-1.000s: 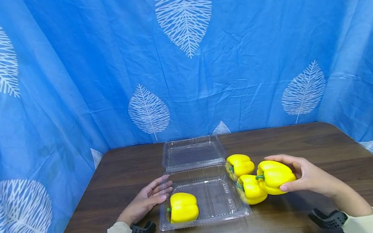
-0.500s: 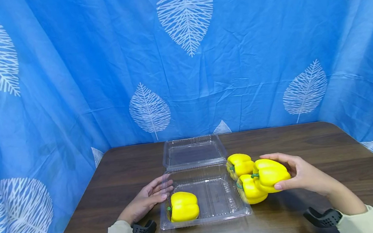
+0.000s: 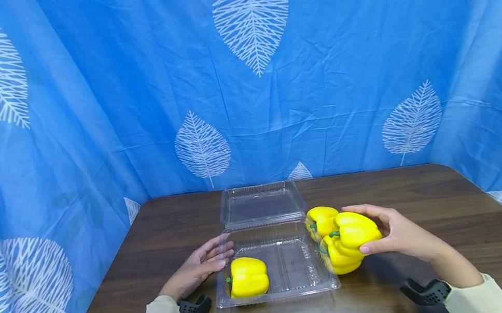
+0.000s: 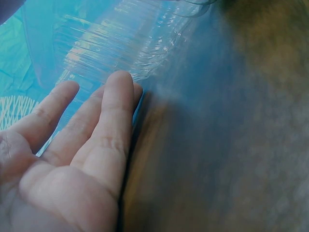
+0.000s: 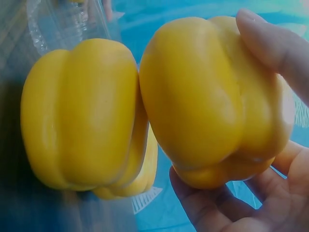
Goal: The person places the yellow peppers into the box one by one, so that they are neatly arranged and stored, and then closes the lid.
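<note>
Head view, my right hand clamped on a yellow pepper, right of the clear container, my left hand at its left, left wrist view, fingers extended, partly apart, right wrist view, pepper between thumb and fingers.

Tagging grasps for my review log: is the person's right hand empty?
No, the right hand grips a lobed yellow bell pepper with a green stem.
</note>
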Demonstrator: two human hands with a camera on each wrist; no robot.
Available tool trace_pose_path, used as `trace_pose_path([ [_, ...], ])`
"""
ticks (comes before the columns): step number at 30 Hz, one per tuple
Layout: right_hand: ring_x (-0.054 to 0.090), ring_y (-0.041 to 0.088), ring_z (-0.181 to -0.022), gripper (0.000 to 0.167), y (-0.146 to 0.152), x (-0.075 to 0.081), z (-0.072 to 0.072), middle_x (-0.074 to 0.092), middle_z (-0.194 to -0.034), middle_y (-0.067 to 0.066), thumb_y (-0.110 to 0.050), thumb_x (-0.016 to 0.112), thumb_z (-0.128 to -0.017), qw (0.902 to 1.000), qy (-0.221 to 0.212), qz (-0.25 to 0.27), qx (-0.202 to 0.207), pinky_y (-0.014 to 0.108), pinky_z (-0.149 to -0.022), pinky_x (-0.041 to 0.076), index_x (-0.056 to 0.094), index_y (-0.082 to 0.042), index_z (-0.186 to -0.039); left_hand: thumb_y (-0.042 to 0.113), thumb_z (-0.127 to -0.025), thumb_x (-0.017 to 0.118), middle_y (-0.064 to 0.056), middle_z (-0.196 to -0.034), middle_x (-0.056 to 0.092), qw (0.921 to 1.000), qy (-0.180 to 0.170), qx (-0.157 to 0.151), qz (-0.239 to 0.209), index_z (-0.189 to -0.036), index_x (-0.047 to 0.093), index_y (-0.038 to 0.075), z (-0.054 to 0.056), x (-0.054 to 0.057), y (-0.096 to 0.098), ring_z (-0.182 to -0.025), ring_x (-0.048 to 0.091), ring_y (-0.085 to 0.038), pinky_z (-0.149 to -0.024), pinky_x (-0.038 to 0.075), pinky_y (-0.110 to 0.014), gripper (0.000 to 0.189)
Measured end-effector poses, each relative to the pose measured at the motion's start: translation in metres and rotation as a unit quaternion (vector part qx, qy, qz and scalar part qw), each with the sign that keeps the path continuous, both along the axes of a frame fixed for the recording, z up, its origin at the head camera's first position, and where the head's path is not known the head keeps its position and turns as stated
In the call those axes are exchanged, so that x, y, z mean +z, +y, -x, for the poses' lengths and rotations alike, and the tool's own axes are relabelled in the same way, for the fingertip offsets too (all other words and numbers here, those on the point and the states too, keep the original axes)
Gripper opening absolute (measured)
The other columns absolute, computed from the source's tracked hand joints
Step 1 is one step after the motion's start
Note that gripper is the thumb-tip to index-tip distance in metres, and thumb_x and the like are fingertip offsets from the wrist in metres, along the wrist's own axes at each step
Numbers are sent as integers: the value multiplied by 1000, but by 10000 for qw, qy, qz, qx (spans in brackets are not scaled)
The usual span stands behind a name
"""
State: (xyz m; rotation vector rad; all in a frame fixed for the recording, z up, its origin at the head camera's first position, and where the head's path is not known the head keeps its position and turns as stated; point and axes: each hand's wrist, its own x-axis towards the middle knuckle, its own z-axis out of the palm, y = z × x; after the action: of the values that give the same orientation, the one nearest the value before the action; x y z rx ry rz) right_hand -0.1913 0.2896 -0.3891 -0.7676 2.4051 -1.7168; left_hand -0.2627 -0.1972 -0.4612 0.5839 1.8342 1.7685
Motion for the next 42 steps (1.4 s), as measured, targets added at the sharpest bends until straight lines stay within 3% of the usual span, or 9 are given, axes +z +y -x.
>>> trace_pose_path([
  [7, 67, 19, -113, 74, -8, 4, 2, 61, -142, 20, -3, 80, -91, 9999, -78, -92, -63, 33, -91, 65, 45, 10, -155, 18, -109, 63, -31, -172, 28, 10000, -26, -26, -51, -170, 16, -4, 0, -1, -1, -156, 40, -42, -117, 47, -29, 81],
  [15, 67, 18, -111, 74, -16, 6, 4, 59, -140, 29, -5, 82, -90, 9998, -72, -166, -103, 34, -90, 65, 47, 9, -154, 19, -109, 63, -30, -172, 29, 10000, -1, -9, -24, -170, 17, -4, -1, -1, -1, -156, 41, -40, -117, 47, -29, 81],
  [34, 66, 21, -111, 78, -34, 6, 15, 60, -142, 30, -10, 85, -90, 9992, -147, -326, -195, 34, -90, 64, 47, 7, -156, 20, -108, 63, -29, -173, 30, 10000, -64, 44, 12, -170, 17, -3, -1, 1, 1, -157, 39, -42, -119, 46, -31, 81],
  [42, 63, 30, -112, 80, -46, 7, 17, 61, -142, 26, -13, 86, -89, 9991, -148, -324, -233, 35, -90, 63, 48, 4, -157, 20, -108, 63, -28, -173, 30, 9999, -47, 64, 62, -171, 18, -3, -2, 2, 1, -157, 38, -42, -120, 45, -33, 80],
])
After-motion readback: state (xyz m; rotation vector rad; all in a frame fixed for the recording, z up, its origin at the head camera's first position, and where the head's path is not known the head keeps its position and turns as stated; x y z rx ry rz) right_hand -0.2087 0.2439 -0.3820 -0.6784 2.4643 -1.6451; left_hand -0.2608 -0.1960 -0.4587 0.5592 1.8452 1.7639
